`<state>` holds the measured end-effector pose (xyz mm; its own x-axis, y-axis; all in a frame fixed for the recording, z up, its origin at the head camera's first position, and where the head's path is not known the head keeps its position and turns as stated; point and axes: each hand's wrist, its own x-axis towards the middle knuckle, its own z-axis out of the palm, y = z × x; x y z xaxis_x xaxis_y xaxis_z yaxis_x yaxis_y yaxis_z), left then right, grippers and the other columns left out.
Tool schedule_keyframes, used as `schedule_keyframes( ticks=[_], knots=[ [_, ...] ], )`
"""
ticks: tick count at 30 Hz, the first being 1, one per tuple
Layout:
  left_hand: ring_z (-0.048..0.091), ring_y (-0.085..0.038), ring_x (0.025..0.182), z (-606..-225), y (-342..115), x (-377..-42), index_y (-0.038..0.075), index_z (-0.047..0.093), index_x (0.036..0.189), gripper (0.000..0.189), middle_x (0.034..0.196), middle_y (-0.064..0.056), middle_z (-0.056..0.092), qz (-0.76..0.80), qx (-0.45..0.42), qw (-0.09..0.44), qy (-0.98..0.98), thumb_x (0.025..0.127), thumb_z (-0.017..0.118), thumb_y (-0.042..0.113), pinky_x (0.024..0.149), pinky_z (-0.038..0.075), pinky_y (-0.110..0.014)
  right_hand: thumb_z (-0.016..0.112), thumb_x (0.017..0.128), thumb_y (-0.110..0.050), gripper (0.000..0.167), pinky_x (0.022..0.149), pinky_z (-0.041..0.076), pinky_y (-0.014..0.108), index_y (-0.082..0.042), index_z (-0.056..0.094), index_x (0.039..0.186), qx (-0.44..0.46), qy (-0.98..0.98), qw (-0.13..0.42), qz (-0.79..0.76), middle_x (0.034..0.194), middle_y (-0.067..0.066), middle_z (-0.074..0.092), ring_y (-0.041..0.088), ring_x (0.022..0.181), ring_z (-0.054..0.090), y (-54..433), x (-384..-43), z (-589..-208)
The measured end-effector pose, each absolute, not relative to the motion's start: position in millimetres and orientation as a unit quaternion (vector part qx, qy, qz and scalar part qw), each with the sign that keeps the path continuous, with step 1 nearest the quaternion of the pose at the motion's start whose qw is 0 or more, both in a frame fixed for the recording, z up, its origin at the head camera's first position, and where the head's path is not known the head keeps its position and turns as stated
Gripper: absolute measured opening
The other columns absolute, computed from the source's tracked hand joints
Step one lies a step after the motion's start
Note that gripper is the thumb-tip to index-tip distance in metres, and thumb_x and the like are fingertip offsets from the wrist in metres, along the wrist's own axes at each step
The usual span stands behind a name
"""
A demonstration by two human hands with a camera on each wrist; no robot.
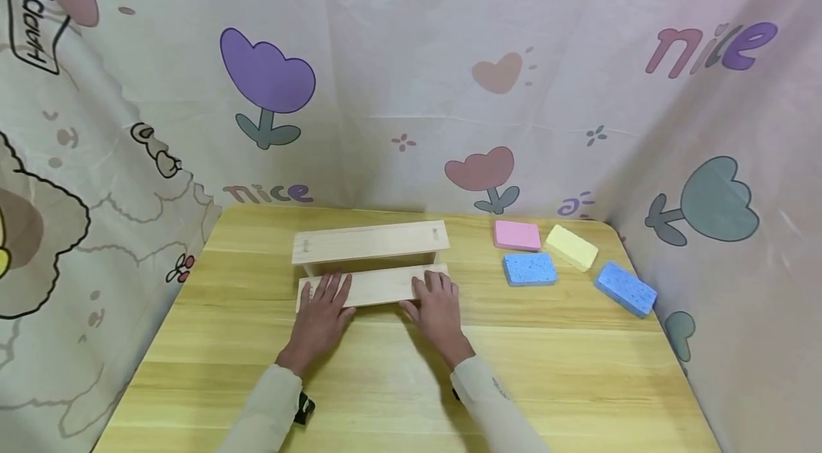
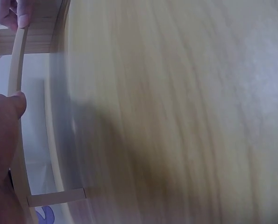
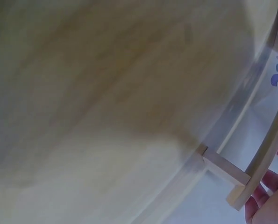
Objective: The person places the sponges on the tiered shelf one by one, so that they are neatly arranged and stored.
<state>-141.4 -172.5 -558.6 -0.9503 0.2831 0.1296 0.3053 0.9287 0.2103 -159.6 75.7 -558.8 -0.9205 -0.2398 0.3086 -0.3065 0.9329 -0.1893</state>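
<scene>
A small two-step wooden shelf stands toward the back of the table, its lower board in front of the higher one. Both hands hold that lower board. The left hand lies over its left end, fingers on top and thumb at the front edge. At the right end, the right hand has its fingers on top and its thumb at the front edge as well. In the left wrist view the left thumb bends against the board's edge. A short wooden leg shows under the board in the right wrist view.
To the right of the shelf lie a pink sponge, a yellow sponge and two blue sponges, one nearer and one by the table's right edge. A printed curtain hangs behind and beside the wooden table.
</scene>
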Motion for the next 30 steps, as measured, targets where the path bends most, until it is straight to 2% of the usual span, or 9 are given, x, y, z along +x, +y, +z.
schedule_keyframes(
  ticks=[15,22,30],
  knots=[
    [0.030,-0.034,0.141,-560,-156,-148,0.010,0.033,0.148,0.061,0.153,-0.013,0.034,-0.099,-0.188,0.073,-0.975,0.096,0.053,0.036,0.114,0.020,-0.061,0.065,0.081,-0.054,0.049,0.081,0.044,0.041,-0.016,0.064,0.113,0.131,-0.963,0.196,0.128,0.117,0.011,0.057,0.031,0.108,0.051,95,-152,-565],
    [0.028,-0.031,0.143,-558,-146,-149,0.013,0.029,0.150,0.062,0.155,-0.011,0.030,-0.087,-0.197,0.053,-0.975,0.098,0.048,0.039,0.115,0.019,-0.060,0.064,0.082,-0.055,0.050,0.083,0.043,0.041,-0.016,0.064,0.114,0.113,-0.968,0.183,0.132,0.119,0.010,0.056,0.031,0.110,0.050,106,-148,-568],
    [0.027,-0.031,0.143,-559,-139,-150,0.014,0.029,0.150,0.061,0.155,-0.010,0.031,-0.086,-0.205,0.057,-0.973,0.098,0.048,0.039,0.115,0.020,-0.060,0.063,0.082,-0.057,0.052,0.084,0.044,0.042,-0.018,0.063,0.116,0.098,-0.972,0.177,0.119,0.120,0.009,0.056,0.031,0.110,0.049,113,-145,-568]
  ],
)
